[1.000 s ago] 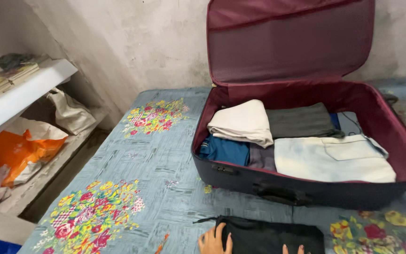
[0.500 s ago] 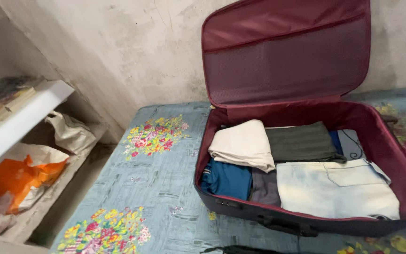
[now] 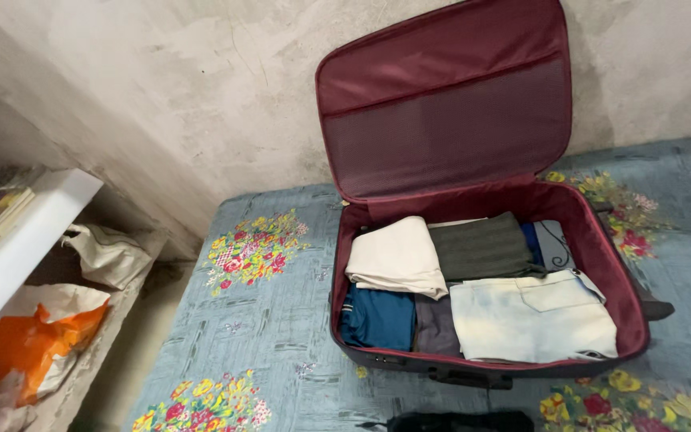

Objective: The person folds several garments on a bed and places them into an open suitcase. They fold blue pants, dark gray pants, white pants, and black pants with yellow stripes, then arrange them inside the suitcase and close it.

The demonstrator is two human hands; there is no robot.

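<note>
- The black garment [image 3: 451,421] lies on the bedsheet [image 3: 281,312] at the bottom edge of the view, just in front of the suitcase [image 3: 473,372].
- Neither hand shows, so whether the fingers are spread or pinching cannot be told.
- The suitcase stands open, its maroon lid [image 3: 445,104] leaning on the wall [image 3: 201,88].
- Inside lie a cream fold [image 3: 397,258], a grey fold [image 3: 481,246], a blue fold [image 3: 377,316] and pale jeans [image 3: 531,316], packed touching.
- Shelves [image 3: 25,240] to the left hold an orange bag [image 3: 29,340].
</note>
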